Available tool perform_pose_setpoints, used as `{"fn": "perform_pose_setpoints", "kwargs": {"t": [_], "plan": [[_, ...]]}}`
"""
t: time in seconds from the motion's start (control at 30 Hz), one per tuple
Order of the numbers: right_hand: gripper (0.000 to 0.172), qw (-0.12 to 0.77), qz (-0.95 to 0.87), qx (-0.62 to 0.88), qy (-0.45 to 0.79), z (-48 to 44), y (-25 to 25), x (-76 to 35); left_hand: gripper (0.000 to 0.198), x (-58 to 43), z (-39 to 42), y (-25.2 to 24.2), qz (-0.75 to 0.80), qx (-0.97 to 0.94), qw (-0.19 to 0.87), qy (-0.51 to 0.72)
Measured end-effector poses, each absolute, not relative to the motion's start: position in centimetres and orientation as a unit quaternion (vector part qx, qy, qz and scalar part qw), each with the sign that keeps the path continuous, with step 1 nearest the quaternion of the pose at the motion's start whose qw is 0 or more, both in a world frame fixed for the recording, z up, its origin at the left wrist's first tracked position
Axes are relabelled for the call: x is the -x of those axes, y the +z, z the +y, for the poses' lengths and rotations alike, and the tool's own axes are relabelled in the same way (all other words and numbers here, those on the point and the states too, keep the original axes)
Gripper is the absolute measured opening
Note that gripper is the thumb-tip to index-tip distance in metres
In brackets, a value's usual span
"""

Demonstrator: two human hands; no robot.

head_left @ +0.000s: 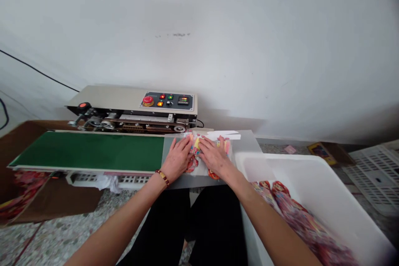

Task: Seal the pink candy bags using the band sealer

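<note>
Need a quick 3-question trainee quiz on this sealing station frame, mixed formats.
1. True or false: the left hand and the right hand both rest flat on the clear plastic packet with colourful print.
2. The flat green conveyor belt lies where from that packet? A) person's left B) person's right C) on top
3. What does the white rectangular plastic tub hold?
Key: 1 true; 2 A; 3 colourful printed packets.

green conveyor belt (pixel 90 150), white crate (pixel 327 187), red-and-pink patterned packet (pixel 199 151)
</note>
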State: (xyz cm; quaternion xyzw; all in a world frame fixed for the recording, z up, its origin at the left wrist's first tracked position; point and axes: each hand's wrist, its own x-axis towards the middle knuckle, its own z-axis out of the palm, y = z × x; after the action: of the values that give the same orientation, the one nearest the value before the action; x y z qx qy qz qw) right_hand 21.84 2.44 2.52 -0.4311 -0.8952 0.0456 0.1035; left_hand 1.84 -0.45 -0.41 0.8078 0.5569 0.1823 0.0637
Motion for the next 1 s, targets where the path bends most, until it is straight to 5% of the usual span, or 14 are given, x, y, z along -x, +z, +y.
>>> {"fn": "perform_pose_setpoints", "kwargs": {"t": [0.57,1.0], "plan": [[0.032,0.109,-0.899,0.417,0.079,3.4,2.8,-20.0,0.044,8.0,-2.0,0.3,0.598,-0.781,0.012,0.178],[0.034,0.116,-0.871,0.478,-0.017,2.2,2.9,-27.0,0.046,-0.7,-0.4,-0.1,0.542,-0.824,0.046,0.156]]}}
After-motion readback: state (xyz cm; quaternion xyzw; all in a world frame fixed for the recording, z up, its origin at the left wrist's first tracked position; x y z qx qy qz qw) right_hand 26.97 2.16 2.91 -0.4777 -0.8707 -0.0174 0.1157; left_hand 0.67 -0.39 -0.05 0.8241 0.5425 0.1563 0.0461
